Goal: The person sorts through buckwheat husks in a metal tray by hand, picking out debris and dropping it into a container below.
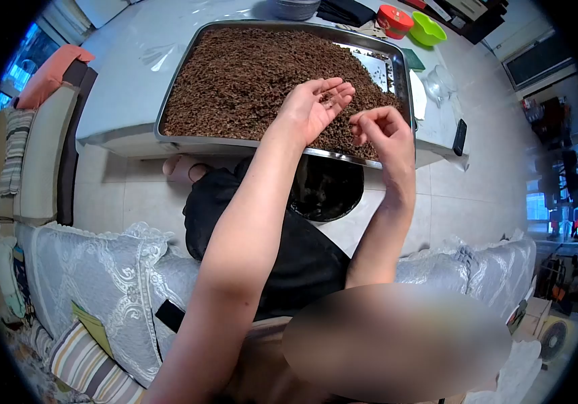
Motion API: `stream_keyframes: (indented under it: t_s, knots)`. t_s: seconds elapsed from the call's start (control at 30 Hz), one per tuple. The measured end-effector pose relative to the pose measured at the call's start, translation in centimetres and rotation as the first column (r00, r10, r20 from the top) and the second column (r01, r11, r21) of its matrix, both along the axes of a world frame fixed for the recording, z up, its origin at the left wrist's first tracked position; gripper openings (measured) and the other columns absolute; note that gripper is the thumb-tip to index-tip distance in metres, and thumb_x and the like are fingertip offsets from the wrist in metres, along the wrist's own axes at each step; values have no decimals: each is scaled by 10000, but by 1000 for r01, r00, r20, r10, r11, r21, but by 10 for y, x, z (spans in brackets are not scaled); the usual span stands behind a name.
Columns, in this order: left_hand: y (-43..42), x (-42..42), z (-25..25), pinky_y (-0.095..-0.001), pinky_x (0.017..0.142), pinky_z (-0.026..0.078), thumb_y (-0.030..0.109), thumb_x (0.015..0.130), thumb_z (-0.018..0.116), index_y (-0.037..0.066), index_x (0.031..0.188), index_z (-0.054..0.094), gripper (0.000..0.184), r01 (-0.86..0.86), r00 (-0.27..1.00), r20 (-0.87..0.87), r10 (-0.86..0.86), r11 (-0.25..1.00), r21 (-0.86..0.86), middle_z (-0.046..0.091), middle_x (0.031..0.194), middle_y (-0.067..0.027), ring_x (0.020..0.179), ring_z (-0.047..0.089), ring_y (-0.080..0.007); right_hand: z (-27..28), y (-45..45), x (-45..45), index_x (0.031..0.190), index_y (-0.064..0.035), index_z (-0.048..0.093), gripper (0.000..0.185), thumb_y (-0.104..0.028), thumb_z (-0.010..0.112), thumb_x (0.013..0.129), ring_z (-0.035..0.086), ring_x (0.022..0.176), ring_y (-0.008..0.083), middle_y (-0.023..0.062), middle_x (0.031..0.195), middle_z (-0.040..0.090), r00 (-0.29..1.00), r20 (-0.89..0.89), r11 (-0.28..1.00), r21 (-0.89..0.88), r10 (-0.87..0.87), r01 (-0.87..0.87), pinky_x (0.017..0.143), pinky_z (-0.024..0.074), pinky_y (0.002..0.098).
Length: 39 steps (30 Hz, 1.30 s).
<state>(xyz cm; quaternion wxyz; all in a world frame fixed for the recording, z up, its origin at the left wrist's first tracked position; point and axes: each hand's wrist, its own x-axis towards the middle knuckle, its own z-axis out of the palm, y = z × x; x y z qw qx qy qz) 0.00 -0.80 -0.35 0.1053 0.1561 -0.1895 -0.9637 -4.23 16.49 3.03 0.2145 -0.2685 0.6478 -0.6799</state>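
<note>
A large metal tray (235, 139) holds a wide heap of small dark brown dried pieces (255, 67). Over the tray's near right part, my left hand (316, 108) is turned palm up, its fingers slightly curled and apart. Whether tiny bits lie in the palm is too small to tell. Just to its right, my right hand (386, 131) is closed in a pinch, thumb against fingertips, above the heap. What it pinches, if anything, cannot be made out. At the tray's far right, a bare patch of metal holds a white flat piece (373, 69) with scattered bits around it.
Below the tray's near edge stands a round black bin (329, 192) by my legs. On the table (124, 87) are a red round tin (394, 21), a green bowl (427, 29), a clear plastic container (439, 85) and a black phone-like object (460, 137). A lace-covered sofa (100, 269) is beneath me.
</note>
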Motion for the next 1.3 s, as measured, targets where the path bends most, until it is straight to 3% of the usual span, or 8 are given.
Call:
stream_keyframes:
  t_s: [0.17,0.3,0.5,0.6,0.87,1.03,1.17,1.3]
  knots:
    - [5,3,7,-487,1070,447,202,1029,256,-146,1306,366,459,19,996,-85,-11,996,92,433,1346,-325,1270,477,-408,-4,22,2,902,12,617,94,-50,669,853,588,760,88,39,836,662,921,-225,834,528,319,-160,690,481,237]
    - [4,3,5,-491,1097,415,212,1029,259,-158,1308,356,473,43,995,-96,-35,995,90,405,1367,-330,1302,438,-416,-6,20,2,957,-13,681,165,-93,705,815,647,701,192,103,792,693,926,-286,772,636,245,-8,667,509,298]
    - [7,4,5,-418,1028,488,72,959,464,-162,1257,420,380,72,997,-29,-72,997,-16,490,1272,-285,1189,538,-355,-14,-23,8,963,-59,699,181,-151,740,813,656,726,218,117,848,644,677,-668,879,70,-309,471,646,520,338]
    - [8,4,1,-331,977,514,-12,900,573,-133,1228,487,360,117,992,-29,-122,983,-139,588,1174,-216,1088,602,-261,-28,-32,9,953,-60,695,166,-144,728,812,623,760,239,110,848,612,626,-734,859,118,-262,498,676,510,362]
    - [19,2,3,-189,775,529,125,937,624,-19,1131,630,241,211,963,253,-95,847,-487,669,1030,-93,924,633,-109,-38,-33,2,867,-29,641,83,-91,678,827,605,775,284,119,812,615,538,-803,824,109,-257,556,701,485,399]
    - [17,-2,1,-162,599,513,158,935,643,-14,1068,656,218,247,950,307,-52,726,-641,680,877,-57,673,623,-86,-40,-33,4,857,-8,622,83,-81,660,846,622,744,311,150,809,638,590,-751,827,107,-296,552,682,488,413]
    - [15,-1,3,-204,652,574,124,942,618,-68,1074,626,233,241,942,333,-40,770,-591,688,875,-115,725,676,-138,-42,-35,4,862,5,620,95,-86,648,866,624,716,315,158,801,638,626,-705,832,92,-334,547,673,497,405]
    - [8,5,8,-287,786,611,68,963,546,-137,1135,543,267,183,963,262,-66,871,-455,661,1004,-223,906,697,-251,-48,-28,-16,916,13,607,117,-100,635,906,629,715,193,120,837,654,827,-383,872,101,-411,480,677,533,349]
